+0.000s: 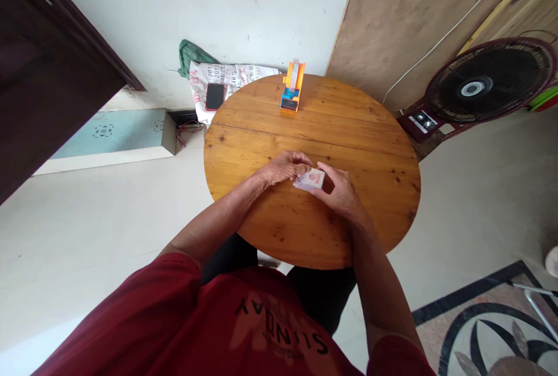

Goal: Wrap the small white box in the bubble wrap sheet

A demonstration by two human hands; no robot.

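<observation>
A small pack of cards, white with a red mark on top, is held just above the round wooden table near its middle. My right hand cradles the pack from the right, fingers curled round it. My left hand comes in from the left, its fingers bent and pinching the pack's left end. Both forearms reach over the table's near edge.
An orange and blue stand sits at the table's far edge. Behind the table lie a printed sack with a black phone on it. A floor fan stands at the right. A dark door is at the left.
</observation>
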